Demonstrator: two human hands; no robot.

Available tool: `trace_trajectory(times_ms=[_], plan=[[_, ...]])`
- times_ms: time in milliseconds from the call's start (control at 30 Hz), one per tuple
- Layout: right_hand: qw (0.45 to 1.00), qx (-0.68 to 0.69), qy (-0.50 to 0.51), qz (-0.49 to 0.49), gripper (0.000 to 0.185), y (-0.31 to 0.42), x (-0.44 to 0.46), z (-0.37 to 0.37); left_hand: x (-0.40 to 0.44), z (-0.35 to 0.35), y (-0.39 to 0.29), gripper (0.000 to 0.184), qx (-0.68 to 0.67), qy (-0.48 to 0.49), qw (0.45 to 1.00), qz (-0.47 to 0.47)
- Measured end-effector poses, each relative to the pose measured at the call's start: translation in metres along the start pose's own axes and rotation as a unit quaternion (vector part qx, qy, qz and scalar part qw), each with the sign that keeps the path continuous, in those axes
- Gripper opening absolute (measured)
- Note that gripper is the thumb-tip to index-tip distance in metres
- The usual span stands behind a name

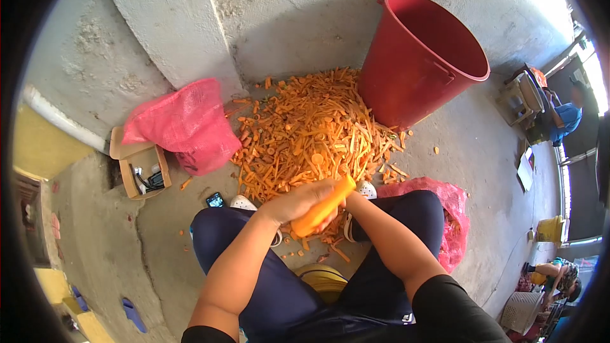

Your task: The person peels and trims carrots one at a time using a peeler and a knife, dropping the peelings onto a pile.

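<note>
A peeled orange carrot is gripped in my left hand, slanting across in front of my knees. My right hand is close against the far end of the carrot. Its fingers are mostly hidden behind the carrot, so whatever it may hold does not show. Just beyond both hands spreads a large heap of carrot peelings and cut pieces on the concrete floor. A few scraps lie between my shoes, below the hands.
A tall red bin stands behind the heap. Pink mesh sacks lie left and right. An open cardboard box with cables and a phone are at left. Two other people are at far right.
</note>
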State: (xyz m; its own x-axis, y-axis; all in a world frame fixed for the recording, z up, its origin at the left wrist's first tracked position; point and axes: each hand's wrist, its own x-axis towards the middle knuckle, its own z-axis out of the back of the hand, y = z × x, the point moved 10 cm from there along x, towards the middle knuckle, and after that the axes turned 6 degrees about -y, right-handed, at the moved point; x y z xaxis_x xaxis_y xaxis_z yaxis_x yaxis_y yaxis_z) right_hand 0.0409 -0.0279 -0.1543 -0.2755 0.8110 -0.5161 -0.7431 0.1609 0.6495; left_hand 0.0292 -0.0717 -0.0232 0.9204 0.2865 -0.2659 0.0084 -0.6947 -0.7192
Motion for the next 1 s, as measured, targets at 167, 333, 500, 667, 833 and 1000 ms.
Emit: trace_trajectory(times_ms=[167,333,500,667,833,1000], plan=[[0.971,0.194,-0.049,0.13,0.021,0.026,-0.004,-0.005,-0.006,0.012,-0.035,0.051,0.023,-0.05,0.988,-0.141],[0.891,0.408,-0.052,0.19,0.023,0.06,-0.02,0.005,-0.012,0.027,-0.044,0.05,0.141,-0.117,0.957,-0.224],[0.774,0.623,0.116,-0.004,0.028,0.038,-0.025,-0.003,-0.026,0.031,-0.068,0.048,0.148,-0.172,0.926,-0.301],[0.961,0.207,-0.168,-0.066,0.028,0.002,-0.025,0.06,-0.021,0.064,-0.053,0.043,0.047,-0.245,0.94,-0.232],[0.957,0.151,-0.245,-0.036,0.024,0.027,-0.059,0.113,-0.023,0.087,-0.029,0.034,0.067,-0.336,0.934,-0.106],[0.976,0.063,-0.208,0.033,0.027,0.044,-0.066,0.114,-0.022,0.087,-0.027,0.029,0.085,-0.297,0.947,-0.093]])
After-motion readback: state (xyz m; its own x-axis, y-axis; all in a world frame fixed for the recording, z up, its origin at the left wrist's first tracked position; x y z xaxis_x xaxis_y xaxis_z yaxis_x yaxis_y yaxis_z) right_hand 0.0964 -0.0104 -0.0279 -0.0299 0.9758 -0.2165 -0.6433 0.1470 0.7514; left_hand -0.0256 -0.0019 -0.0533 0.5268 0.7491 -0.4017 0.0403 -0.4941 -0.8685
